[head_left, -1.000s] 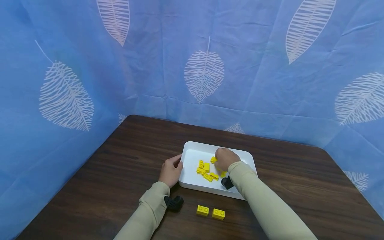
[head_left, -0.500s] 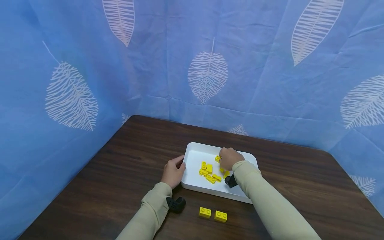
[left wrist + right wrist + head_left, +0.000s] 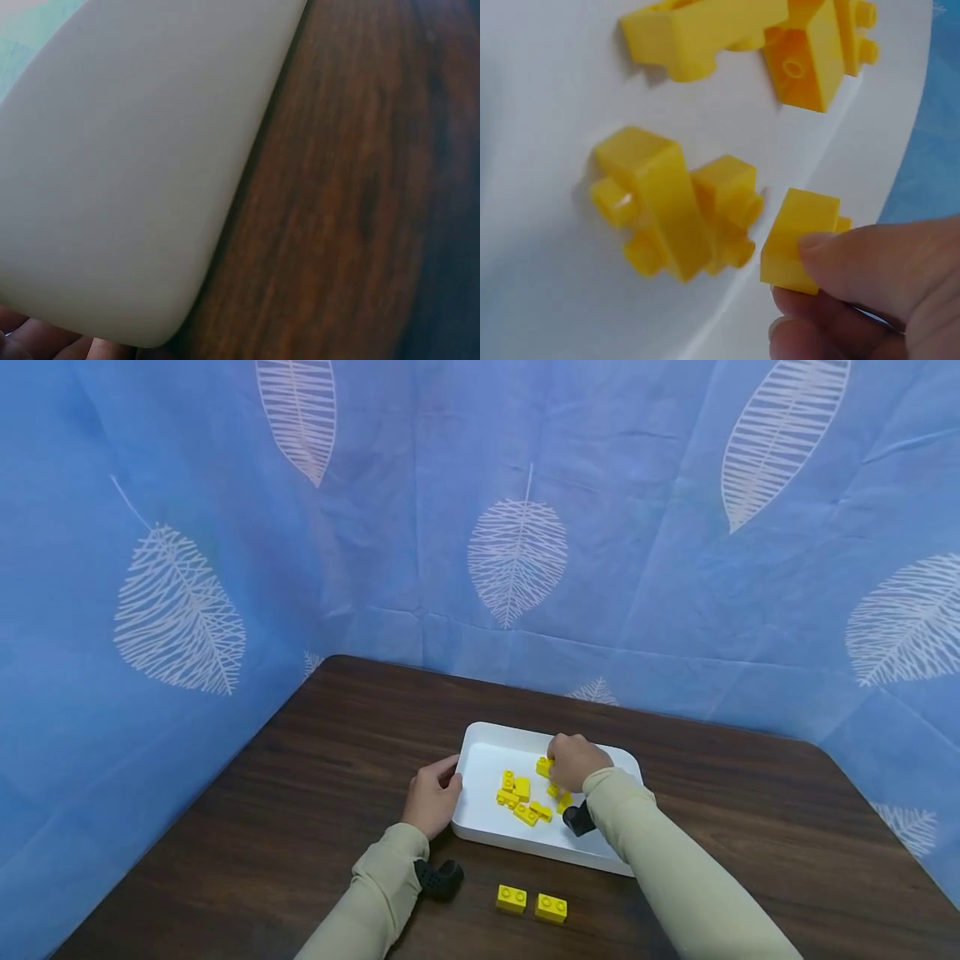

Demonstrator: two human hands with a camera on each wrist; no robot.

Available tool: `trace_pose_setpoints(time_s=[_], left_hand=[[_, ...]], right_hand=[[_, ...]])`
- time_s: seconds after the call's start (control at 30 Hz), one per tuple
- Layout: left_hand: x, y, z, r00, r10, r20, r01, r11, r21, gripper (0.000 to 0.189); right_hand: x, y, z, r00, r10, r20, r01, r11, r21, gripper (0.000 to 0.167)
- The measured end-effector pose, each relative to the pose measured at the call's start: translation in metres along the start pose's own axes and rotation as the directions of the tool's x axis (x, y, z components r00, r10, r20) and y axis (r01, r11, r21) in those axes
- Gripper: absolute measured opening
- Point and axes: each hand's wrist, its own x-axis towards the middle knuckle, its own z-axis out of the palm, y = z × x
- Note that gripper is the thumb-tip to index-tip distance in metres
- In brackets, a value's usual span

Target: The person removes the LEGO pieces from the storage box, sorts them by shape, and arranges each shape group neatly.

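Yellow building bricks (image 3: 522,788) lie scattered in a white tray (image 3: 517,850) on the dark wooden table. My right hand (image 3: 577,762) reaches into the tray. Between thumb and fingers it pinches one brick (image 3: 799,240), with part of its studded side showing past the thumb. Two more bricks (image 3: 652,202) lie just beside that hand, side by side on the tray floor. My left hand (image 3: 432,797) is at the tray's left side, its thumb and fingers against the outer wall. In the left wrist view only some fingers (image 3: 45,337) show below the wall.
Two yellow bricks (image 3: 512,898) stand apart in front of the tray, studs up, in a row on the table (image 3: 360,718). A blue curtain (image 3: 420,527) with white leaf prints hangs behind and to the left. Each wrist carries a black device (image 3: 440,878).
The head view has shifted slightly. My right hand has moved a little to the right over the tray, uncovering more of the bricks below it. My left hand stays at the tray's wall.
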Motion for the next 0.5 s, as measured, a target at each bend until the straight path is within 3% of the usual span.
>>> trace_pose_setpoints(time_s=[0.23,0.5], left_hand=[[0.000,0.002,0.001,1.000,0.013,0.003,-0.013,1.000,0.008,0.037],[-0.002,0.002,0.001,1.000,0.027,0.001,-0.027,1.000,0.010,0.036]], right_hand=[[-0.025,0.008,-0.014,0.995,-0.054,-0.090,0.057,0.998,0.028,0.021],[-0.073,0.028,-0.025,0.983,-0.112,-0.143,0.124,0.989,0.078,0.021]])
